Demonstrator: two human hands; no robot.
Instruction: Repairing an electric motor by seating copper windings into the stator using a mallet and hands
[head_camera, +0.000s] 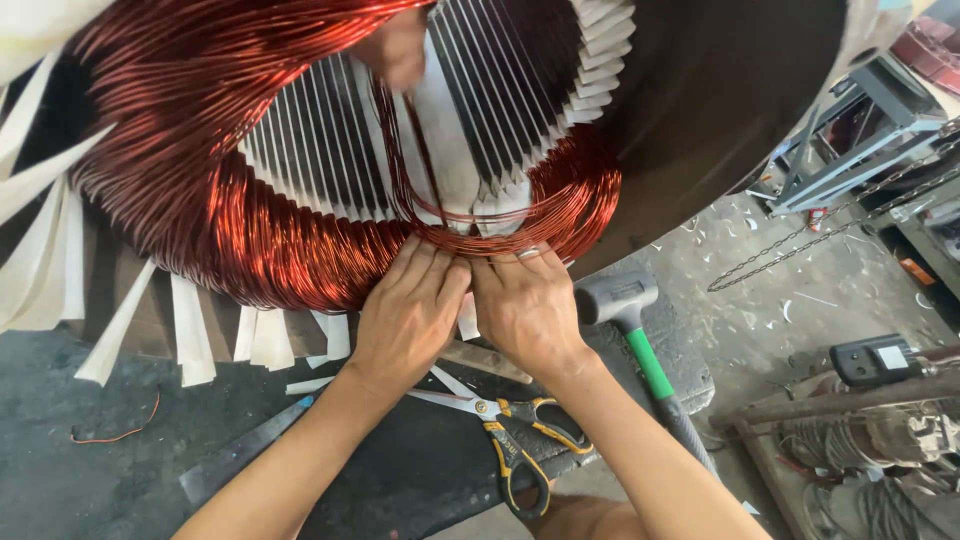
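A: How does the grip look on each side?

B: The left hand (408, 312) and the right hand (528, 305) sit knuckle to knuckle, fingers curled and pressed together onto the copper wire coil (300, 255) at the stator's lower rim. Both are clamped on a thin strand bundle at 12 o'clock from the knuckles.

A: Which way does that bundle run?

B: Its long axis climbs from the hands toward 12 o'clock, up across the slotted steel core (500, 90), then loops back. The core's slots fan out like spokes; the main winding curves round the bore from 9 to 3 o'clock.

A: Nearest things first?

B: Under the wrists, at 6 o'clock, yellow-and-black scissors (500, 425) lie on the dark surface (420, 470), blades pointing toward 9 o'clock. At 4 o'clock a rubber mallet (640, 340) with a green handle, head toward 12.

A: Any labels or packages?

B: At 3 o'clock, far right, a black boxy device (880, 360) bears a small white rectangular label. White insulation paper strips (190, 330) hang below the coil at 9 o'clock. Beyond, a chain (830, 230) crosses the littered floor.
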